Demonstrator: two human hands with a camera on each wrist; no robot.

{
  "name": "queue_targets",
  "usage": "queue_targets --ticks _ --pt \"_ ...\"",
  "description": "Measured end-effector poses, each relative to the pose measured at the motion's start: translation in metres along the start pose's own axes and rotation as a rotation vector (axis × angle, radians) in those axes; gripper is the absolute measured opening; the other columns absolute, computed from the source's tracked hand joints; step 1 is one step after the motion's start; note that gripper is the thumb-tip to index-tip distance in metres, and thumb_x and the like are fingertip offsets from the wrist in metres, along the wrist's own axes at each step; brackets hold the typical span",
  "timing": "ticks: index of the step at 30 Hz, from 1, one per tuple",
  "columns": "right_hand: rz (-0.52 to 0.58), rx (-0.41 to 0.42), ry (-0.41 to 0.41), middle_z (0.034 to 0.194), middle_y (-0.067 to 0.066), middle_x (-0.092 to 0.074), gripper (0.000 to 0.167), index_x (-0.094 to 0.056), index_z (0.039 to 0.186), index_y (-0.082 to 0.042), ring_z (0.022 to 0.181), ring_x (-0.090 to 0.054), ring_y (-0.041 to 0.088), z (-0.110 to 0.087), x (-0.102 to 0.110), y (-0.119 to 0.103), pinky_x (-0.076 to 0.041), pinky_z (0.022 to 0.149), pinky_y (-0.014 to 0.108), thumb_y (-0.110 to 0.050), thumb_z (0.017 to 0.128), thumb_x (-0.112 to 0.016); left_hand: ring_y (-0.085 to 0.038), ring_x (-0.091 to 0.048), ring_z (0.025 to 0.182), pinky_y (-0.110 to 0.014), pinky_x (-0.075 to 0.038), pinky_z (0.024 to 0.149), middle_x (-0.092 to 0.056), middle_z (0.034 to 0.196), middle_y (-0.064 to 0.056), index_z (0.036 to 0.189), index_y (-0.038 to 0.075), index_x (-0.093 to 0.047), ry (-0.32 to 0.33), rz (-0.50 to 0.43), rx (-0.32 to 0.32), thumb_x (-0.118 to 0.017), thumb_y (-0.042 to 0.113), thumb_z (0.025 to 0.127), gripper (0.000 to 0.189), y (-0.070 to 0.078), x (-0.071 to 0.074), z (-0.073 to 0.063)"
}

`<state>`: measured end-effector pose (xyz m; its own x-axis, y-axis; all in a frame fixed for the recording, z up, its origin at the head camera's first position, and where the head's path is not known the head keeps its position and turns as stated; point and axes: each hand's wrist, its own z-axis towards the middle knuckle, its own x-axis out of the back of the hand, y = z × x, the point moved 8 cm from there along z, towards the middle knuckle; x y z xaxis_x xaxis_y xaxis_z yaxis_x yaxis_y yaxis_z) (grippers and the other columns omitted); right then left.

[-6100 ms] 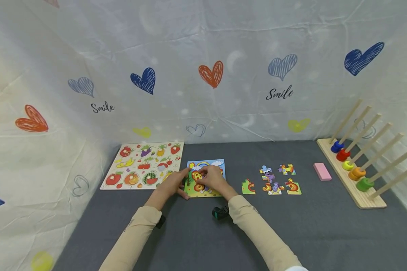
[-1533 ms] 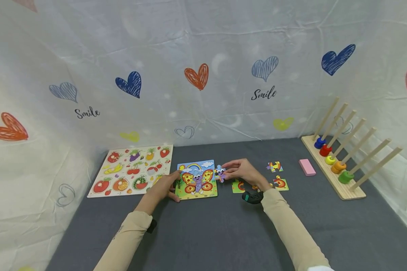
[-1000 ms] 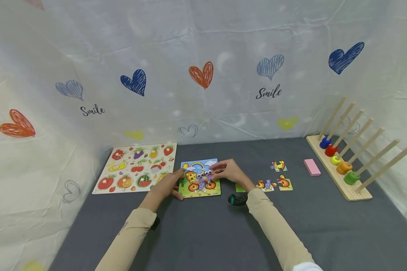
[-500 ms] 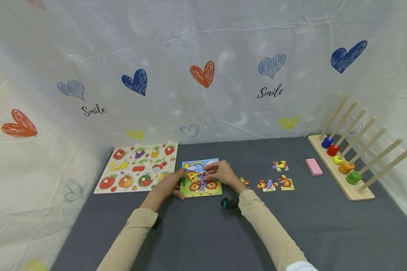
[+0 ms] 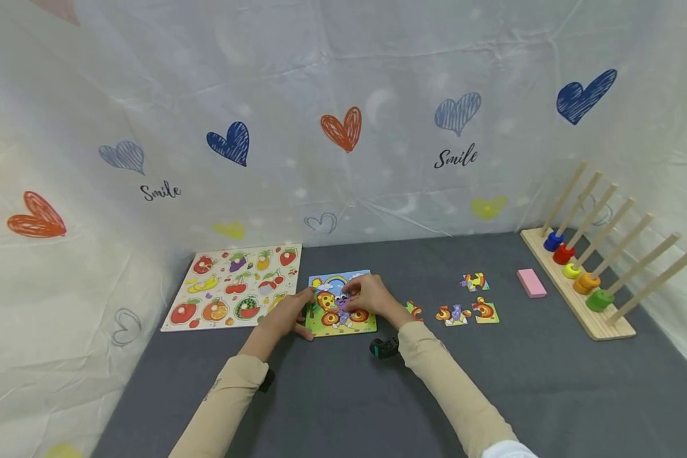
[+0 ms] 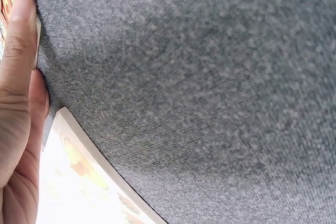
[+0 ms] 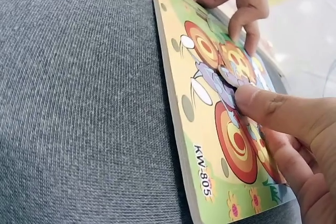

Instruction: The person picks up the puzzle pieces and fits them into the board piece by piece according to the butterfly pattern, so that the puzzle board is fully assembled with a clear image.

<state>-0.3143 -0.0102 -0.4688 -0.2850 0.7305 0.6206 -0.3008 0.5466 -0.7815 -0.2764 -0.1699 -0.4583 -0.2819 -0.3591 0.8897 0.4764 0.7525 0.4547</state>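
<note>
In the head view, a butterfly picture puzzle board (image 5: 326, 330) lies at mid-table. My left hand (image 5: 287, 313) holds the board's left side, its thumb (image 6: 20, 30) along the edge and its bent fingers (image 7: 239, 22) on the far part. My right hand (image 5: 376, 300) is over the middle of the board, pinching a purple jigsaw piece (image 7: 231, 78) on the butterfly's body. The thumb (image 7: 249, 98) presses at the piece's side; the fingertips behind it are hidden. Loose jigsaw pieces lie to the right: one yellow and red (image 5: 474, 282), one purple (image 5: 453, 314), one with orange rings (image 5: 485, 310).
Another loose piece (image 5: 414, 310) is partly covered by the right wrist. A fruit board (image 5: 231, 286) lies left of the left hand. A pink block (image 5: 531, 283) and a wooden peg stand (image 5: 586, 289) with coloured rings are at the right. A printed cloth (image 5: 389, 127) hangs behind.
The right hand brought the purple butterfly-head piece from the loose group on the right, leftward onto the board's middle. The left hand stayed at the board's left side. The head view shifted slightly.
</note>
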Motion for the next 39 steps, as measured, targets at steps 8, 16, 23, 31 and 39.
queue_targets --ticks 8,16,23,31,39 --pt "0.071 0.011 -0.013 0.09 0.005 -0.068 0.036 -0.072 0.104 -0.006 0.08 -0.064 0.015 -0.003 -0.001 0.001 -0.052 0.071 0.027 -0.01 0.071 -0.085 -0.02 -0.055 0.076 -0.03 -0.048 0.068 -0.05 0.136 -0.022 0.111 0.005 -0.051 0.012 0.007 -0.009 -0.089 0.02 0.062 0.063 0.0 0.0 -0.001" --pt "0.212 0.024 0.043 0.093 0.007 -0.07 0.033 -0.071 0.107 -0.005 0.084 -0.067 0.018 -0.006 -0.002 0.003 -0.054 0.07 0.028 -0.007 0.076 -0.081 -0.015 -0.05 0.068 -0.028 -0.047 0.066 -0.062 0.105 -0.014 0.111 0.005 -0.051 0.018 0.01 -0.01 -0.089 0.022 0.062 0.063 0.0 0.001 0.0" --pt "0.199 0.022 0.036 0.092 0.006 -0.07 0.027 -0.071 0.103 -0.004 0.084 -0.065 0.017 -0.006 -0.009 0.0 -0.053 0.071 0.027 -0.005 0.078 -0.079 -0.015 -0.05 0.07 -0.029 -0.047 0.067 -0.061 0.113 -0.016 0.113 0.005 -0.052 0.009 0.007 0.008 -0.088 0.021 0.064 0.064 0.0 0.001 -0.001" --pt "0.268 0.07 0.02 0.096 0.011 -0.07 0.03 -0.069 0.108 0.001 0.087 -0.066 0.022 -0.009 -0.008 0.003 -0.052 0.072 0.028 -0.005 0.08 -0.077 -0.015 -0.048 0.068 -0.029 -0.044 0.066 -0.061 0.1 -0.012 0.118 0.004 -0.052 0.017 -0.001 0.004 -0.088 0.02 0.063 0.067 0.001 0.0 0.0" --pt "0.602 0.147 0.007 0.11 0.03 -0.062 0.033 -0.059 0.117 0.013 0.101 -0.061 0.041 -0.017 0.011 0.013 -0.053 0.077 0.04 0.004 0.086 -0.068 -0.015 -0.048 0.068 -0.028 -0.045 0.065 -0.06 0.116 -0.016 0.111 0.006 -0.051 0.02 0.007 0.01 -0.088 0.021 0.063 0.062 -0.002 -0.002 -0.001"
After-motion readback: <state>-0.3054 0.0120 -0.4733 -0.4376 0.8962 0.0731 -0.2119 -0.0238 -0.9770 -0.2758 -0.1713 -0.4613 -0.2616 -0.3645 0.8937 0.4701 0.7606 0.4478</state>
